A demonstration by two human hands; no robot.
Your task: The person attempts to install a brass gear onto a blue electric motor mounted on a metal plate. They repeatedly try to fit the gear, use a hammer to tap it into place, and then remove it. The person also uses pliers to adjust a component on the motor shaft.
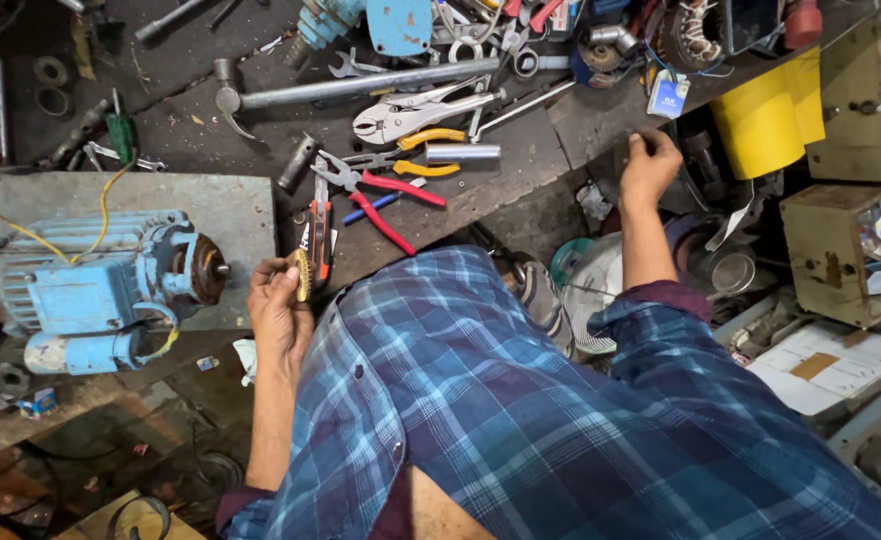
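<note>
1. My left hand [278, 300] pinches a small brass-coloured toothed wheel [302, 274] between thumb and fingertips, just to the right of the blue motor [100, 290], near its shaft end.
2. To do this well, I judge I should keep the pinch on the wheel's rim, keep its bore clear and square it to the shaft before bringing it closer.
3. My right hand [648, 165] rests on the bench edge [600, 130], far right of the motor, fingers curled; I cannot tell whether they grip anything.
4. Red-handled pliers [380, 195] lie right of the motor, above my left hand.
5. A small blue-and-white tag [667, 95] sits far right of the motor, beside my right hand.
6. A yellow folded sheet [768, 118] hangs farther right again.
7. A flat white carton with a brown patch [832, 368] lies lower, far right of the motor.
</note>
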